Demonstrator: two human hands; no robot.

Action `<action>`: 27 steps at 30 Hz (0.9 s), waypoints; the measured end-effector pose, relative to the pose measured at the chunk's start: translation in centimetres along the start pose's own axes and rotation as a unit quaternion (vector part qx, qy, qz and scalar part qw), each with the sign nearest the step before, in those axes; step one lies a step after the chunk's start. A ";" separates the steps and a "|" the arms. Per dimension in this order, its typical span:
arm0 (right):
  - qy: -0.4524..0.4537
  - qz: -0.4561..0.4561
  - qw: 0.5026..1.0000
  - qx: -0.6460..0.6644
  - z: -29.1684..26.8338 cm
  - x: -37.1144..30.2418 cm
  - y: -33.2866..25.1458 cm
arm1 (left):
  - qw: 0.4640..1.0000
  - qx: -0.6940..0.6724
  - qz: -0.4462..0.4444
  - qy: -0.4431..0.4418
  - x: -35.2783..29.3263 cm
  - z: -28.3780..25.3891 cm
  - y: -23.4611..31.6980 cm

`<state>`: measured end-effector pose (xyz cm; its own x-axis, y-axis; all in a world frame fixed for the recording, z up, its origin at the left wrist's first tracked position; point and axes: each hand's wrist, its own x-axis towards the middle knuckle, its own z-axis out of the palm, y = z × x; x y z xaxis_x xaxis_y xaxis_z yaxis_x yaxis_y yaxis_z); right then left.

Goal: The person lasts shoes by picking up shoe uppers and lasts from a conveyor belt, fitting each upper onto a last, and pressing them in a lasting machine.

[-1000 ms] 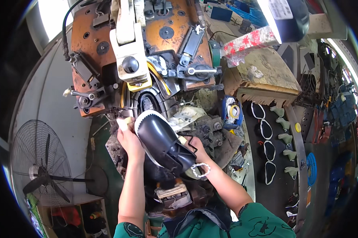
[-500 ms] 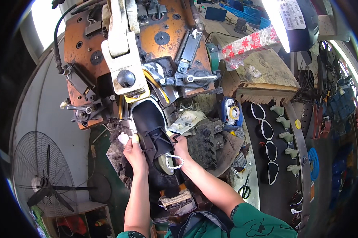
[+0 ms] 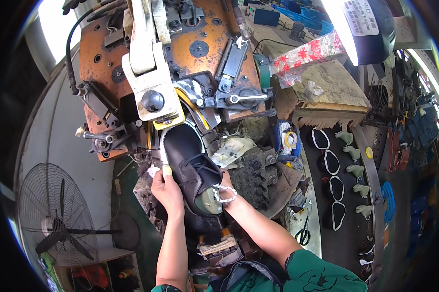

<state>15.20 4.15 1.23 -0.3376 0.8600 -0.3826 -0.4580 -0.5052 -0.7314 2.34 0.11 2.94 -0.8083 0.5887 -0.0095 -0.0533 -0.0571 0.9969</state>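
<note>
head | left hand point(image 3: 167, 191) and right hand point(image 3: 225, 187) clamp dark shoe point(image 3: 190, 165) | toe in orange machine point(image 3: 171, 73)

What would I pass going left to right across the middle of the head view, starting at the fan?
Standing fan → left hand → dark shoe → right hand → grey machine block → white loops on the dark bench → blue disc.

both hands point(image 3: 168, 190) around dark shoe point(image 3: 188, 160)
</note>
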 end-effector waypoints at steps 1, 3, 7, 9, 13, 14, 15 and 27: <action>0.011 -0.018 1.000 -0.007 -0.2 0.4 0.4 | 0.999 0.039 0.018 -0.011 0.3 -0.1 -0.2; 0.017 -0.036 0.999 -0.012 -0.7 1.2 1.1 | 0.996 0.080 0.038 -0.020 0.9 -0.3 -0.6; 0.041 -0.025 0.999 -0.004 -1.8 2.0 1.5 | 0.979 -0.139 -0.143 -0.039 1.4 0.0 -1.5; 0.113 -0.050 0.992 0.019 1.2 0.1 -0.4 | 0.991 -0.088 -0.091 -0.039 1.3 -0.3 -1.9; 0.107 -0.046 0.993 -0.001 1.3 0.0 0.9 | 0.994 -0.070 -0.080 -0.019 0.9 -0.7 -2.3; 0.131 -0.035 0.990 0.030 1.7 0.2 0.9 | 0.993 -0.069 -0.084 -0.034 0.9 -0.7 -1.8; 0.132 -0.036 0.990 0.031 1.6 0.3 1.1 | 0.993 -0.069 -0.084 -0.035 1.0 -0.8 -1.9; 0.172 -0.195 0.939 -0.223 -0.4 1.1 2.1 | 0.979 -0.144 -0.138 -0.028 -1.4 0.0 -2.9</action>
<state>14.17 4.04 -0.99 0.1048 0.9847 -0.1390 -0.0757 -0.1315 -0.9884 3.60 -0.58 0.04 -0.7071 0.6562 -0.2636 -0.4356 -0.1106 0.8933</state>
